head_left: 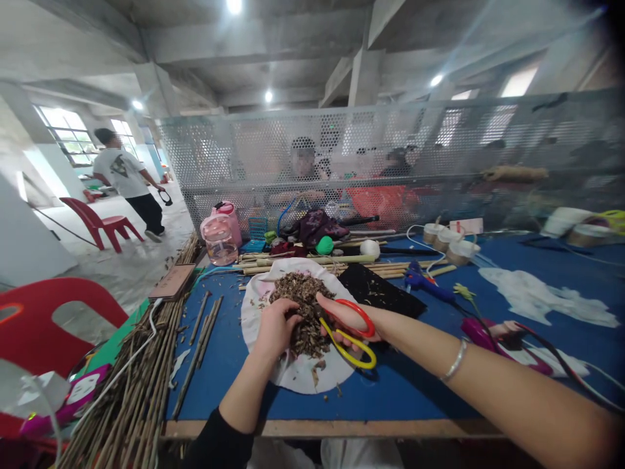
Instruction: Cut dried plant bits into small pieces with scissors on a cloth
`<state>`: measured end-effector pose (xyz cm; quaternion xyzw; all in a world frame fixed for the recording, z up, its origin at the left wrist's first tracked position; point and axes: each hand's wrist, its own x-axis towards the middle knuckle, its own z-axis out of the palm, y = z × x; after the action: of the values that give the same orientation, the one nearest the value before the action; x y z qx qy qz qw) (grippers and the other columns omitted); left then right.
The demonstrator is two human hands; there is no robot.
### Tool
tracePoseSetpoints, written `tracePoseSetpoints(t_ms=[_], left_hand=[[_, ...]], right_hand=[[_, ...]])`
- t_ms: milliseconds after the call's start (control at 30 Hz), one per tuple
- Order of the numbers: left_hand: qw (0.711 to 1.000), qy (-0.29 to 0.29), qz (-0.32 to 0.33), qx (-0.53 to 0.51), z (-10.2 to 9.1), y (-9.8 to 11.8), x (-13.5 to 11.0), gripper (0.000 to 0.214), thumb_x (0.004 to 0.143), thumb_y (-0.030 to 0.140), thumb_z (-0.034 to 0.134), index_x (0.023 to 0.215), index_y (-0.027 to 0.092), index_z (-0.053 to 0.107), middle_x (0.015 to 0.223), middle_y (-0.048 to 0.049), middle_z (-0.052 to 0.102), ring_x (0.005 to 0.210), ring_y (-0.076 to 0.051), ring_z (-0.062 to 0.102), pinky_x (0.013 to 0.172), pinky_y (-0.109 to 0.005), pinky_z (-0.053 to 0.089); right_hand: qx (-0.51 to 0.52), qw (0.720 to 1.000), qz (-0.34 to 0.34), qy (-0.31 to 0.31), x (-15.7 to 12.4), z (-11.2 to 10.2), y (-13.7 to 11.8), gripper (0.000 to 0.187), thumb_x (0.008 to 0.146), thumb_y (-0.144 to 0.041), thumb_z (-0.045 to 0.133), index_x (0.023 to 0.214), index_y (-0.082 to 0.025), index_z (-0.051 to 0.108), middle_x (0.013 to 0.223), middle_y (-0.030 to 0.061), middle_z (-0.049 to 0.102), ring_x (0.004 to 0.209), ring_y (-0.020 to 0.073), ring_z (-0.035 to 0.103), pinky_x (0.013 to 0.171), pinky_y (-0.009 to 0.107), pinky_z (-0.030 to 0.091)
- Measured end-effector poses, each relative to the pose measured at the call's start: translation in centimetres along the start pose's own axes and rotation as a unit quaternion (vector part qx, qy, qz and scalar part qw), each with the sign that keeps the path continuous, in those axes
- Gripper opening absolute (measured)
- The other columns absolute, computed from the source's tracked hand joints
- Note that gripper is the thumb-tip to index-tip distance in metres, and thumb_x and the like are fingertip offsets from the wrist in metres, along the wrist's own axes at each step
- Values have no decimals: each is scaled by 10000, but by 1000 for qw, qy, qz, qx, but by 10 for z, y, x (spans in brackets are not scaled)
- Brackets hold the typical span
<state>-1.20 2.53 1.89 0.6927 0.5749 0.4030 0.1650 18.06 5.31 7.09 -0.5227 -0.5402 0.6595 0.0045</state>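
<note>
A heap of brown dried plant bits point(297, 286) lies on a round white cloth point(254, 306). My left hand point(277, 326) rests at the heap's left side with its fingers curled down against it; what they hold, if anything, is hidden. My right hand point(344, 319) is closed around a pair of scissors point(351, 355) with one red and one yellow handle loop. Their blades point into the heap and are not clearly visible. A black cloth point(381, 290) lies just behind my right hand.
Long thin sticks point(131, 384) are bundled along the table's left edge, beside a phone-like brown case point(172, 283). Bamboo rods, a green yarn ball point(325, 245) and a pink bottle point(219, 240) stand behind. A blue glue gun point(427, 283) and a purple power strip point(478, 332) lie right.
</note>
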Motion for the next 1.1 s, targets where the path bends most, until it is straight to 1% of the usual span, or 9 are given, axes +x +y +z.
tracePoseSetpoints(t_ms=[133,233,333,500,667,800,867,967,1100], left_hand=[[999,8,-32,-16,0,-1,0,195,690,87,662,865,170,682,904,-51,699,887,-187,626,844,-342,479],[997,29,-66,-23,1,-4,0,178,709,106,645,874,162,683,915,-63,699,902,-197,625,855,-356,475],[997,30,-69,-31,1,-9,-1,174,738,138,621,899,164,682,933,-70,702,905,-205,629,866,-371,473],[997,56,-37,-45,-8,-7,-5,242,768,199,582,998,166,648,1043,-83,669,1009,-212,595,936,-384,443],[996,87,-5,5,-13,5,-23,320,743,169,559,1057,175,613,1131,-102,580,1132,-231,514,1020,-404,370],[995,-10,-62,82,-6,16,-41,861,573,360,762,1336,171,411,1329,-186,415,1215,-351,438,991,-452,375],[988,-52,-74,123,0,21,-43,1030,510,368,806,1402,209,317,1435,-209,287,1239,-406,402,979,-470,370],[984,-54,-69,154,4,24,-36,921,613,297,751,1412,212,302,1439,-206,295,1211,-380,445,964,-441,379],[985,-65,-68,143,3,18,-16,602,698,167,653,1277,151,490,1192,-181,554,1057,-280,572,917,-370,416]], right_hand=[[-85,991,-60,78,1,5,9,663,791,-764,283,708,-159,544,396,-61,354,285,49,277,274,170,230],[-114,984,-92,98,-8,10,12,598,826,-709,319,694,-162,523,388,-66,344,270,45,263,271,171,213],[-88,989,-84,83,-18,13,13,578,837,-697,310,705,-165,494,384,-69,340,275,44,268,281,166,225],[13,999,-52,3,-37,8,25,649,790,-774,241,794,-171,478,430,-50,405,355,75,389,368,191,379],[29,996,-81,13,-59,1,39,630,778,-766,322,840,-165,502,549,-18,508,438,88,477,438,203,421],[51,995,-84,30,-67,0,49,632,780,-763,322,855,-164,507,555,-17,512,446,94,481,436,204,412],[48,996,-76,28,-67,2,51,631,790,-757,305,858,-162,506,561,-11,522,447,99,494,434,206,415],[46,997,-62,30,-68,5,51,621,815,-738,271,842,-160,498,548,-10,521,428,93,488,433,207,422],[48,996,-65,23,-69,8,48,597,823,-723,281,810,-165,492,537,-14,516,414,91,484,432,211,434]])
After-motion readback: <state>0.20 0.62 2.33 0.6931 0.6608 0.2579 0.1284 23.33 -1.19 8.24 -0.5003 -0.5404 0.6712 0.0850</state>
